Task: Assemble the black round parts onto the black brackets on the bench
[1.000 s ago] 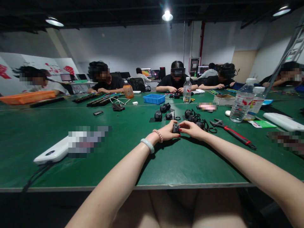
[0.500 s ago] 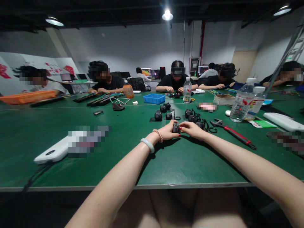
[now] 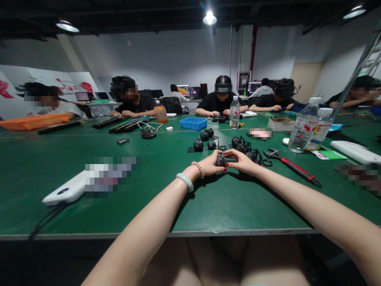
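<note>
Both my hands meet over the green table (image 3: 154, 167), pinching one small black part (image 3: 220, 160) between them. My left hand (image 3: 210, 165), with a bead bracelet and a pale bangle on its wrist, grips the part from the left. My right hand (image 3: 241, 160) holds it from the right with curled fingers. Just behind lie several more small black parts (image 3: 242, 147) and a few black rings (image 3: 266, 163).
A red-handled adjustable wrench (image 3: 293, 167) lies to the right. Water bottles (image 3: 303, 126) stand at the right, a blue tray (image 3: 193, 124) farther back. A white power bank (image 3: 64, 192) lies at the left. Other people sit around the table's far side.
My right hand's fingers have lifted slightly over the top of the black part. The arms and everything else stay where they were.
</note>
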